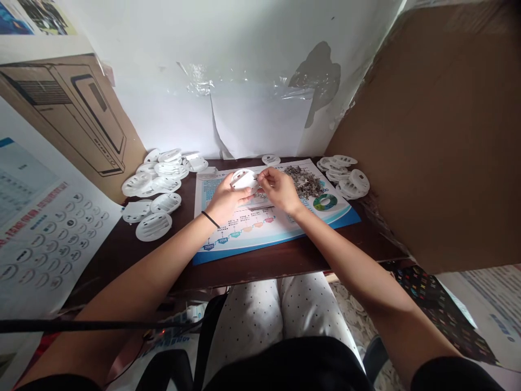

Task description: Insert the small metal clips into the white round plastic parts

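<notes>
Occupying the space between two grips, a round white plastic part (244, 179) with slots in its face was held above the middle of a printed sheet (244, 241). It was clamped by the left grip (228, 196), the thumb laid across the near side, presumably so that the piece was kept steady while its right edge was left accessible. At that edge the fingertips of the right grip (277, 185) were pinched together; whether a small item was enclosed could not be told.

Just beyond the right grip, a heap of small metal pieces (303, 182) was spread on the sheet, a position judged convenient for a short reach. Similar white parts were grouped on either side: a larger left cluster (163, 176), partly overlapping, and a smaller right stack (345, 179); the middle was thus probably reserved for handling. A single white disc (271, 159) was set at the back, near the wall (252, 122).

The sheet was laid over a dark bench (252, 267), perhaps as a pale ground for small pieces. Brown cardboard was stood at the left (85, 117) and right (439, 136).
</notes>
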Motion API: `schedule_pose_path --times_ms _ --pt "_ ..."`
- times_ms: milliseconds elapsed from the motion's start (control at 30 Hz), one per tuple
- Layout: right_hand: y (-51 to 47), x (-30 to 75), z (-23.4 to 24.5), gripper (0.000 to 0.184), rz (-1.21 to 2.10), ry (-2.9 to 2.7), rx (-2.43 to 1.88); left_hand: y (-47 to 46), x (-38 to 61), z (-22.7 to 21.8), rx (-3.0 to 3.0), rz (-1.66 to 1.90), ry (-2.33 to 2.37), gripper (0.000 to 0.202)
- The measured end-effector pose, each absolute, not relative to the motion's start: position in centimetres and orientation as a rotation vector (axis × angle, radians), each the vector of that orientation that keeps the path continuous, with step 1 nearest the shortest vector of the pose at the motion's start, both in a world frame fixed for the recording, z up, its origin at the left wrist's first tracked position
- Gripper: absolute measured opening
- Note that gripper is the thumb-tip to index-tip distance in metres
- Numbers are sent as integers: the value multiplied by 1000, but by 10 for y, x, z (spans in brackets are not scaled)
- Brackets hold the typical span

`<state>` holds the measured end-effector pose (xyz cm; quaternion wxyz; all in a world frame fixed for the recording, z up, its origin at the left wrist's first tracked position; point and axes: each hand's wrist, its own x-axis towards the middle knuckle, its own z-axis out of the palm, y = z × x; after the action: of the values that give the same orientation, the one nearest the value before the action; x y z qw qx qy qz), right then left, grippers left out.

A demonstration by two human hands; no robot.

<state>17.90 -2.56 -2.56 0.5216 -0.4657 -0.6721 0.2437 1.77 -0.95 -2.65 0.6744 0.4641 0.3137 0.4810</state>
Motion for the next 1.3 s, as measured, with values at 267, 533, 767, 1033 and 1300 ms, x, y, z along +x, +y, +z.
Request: schedule_pose_path --times_ms 267,533,767,1033,1300 --pt "-31 179 -18 12 373 -1683 -1154 -15 20 -27 1090 1065 702 51" --pt "-34 180 -16 13 196 -1759 -1232 -16 21 -26 1106 1074 726 52" --pt "-35 176 -18 18 -46 -1859 -1389 -21 25 -31 1263 1173 839 48" --pt "-36 171 -20 19 -58 -1869 -1461 -21 25 -40 1416 1200 872 43" --pt "-29 178 -24 14 275 -1600 -1255 -13 25 -32 1030 1199 876 39"
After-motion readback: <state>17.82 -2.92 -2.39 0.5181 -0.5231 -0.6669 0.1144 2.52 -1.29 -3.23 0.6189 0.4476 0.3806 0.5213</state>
